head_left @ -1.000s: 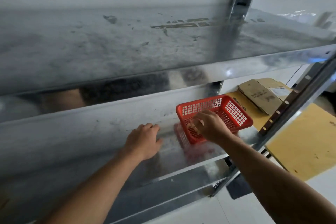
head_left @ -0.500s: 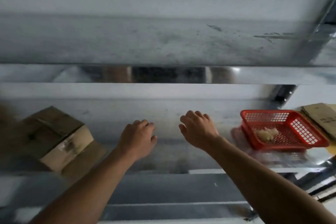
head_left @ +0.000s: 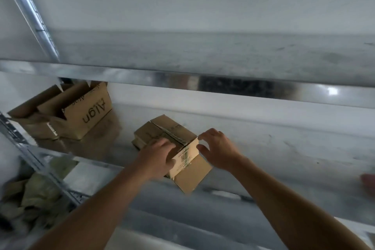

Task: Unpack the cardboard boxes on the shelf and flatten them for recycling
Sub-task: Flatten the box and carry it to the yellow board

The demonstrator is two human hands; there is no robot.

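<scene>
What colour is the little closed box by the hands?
Plain brown cardboard: the box has a greyish tape strip along its top seam. The head view shows it.

**Hidden / unreadable bits**

Can't see near-left top of small box [head_left: 174, 130]: covered by left hand [head_left: 156, 158]. Can't read label print [head_left: 185, 156] on its end, too small. Can't see flap tips of open box [head_left: 87, 115], hidden behind upper shelf beam [head_left: 182, 79]. Can't identify reddish smear [head_left: 368, 183] cut off at right edge, nor blurred crumpled heap [head_left: 34, 195] lower left.
</scene>
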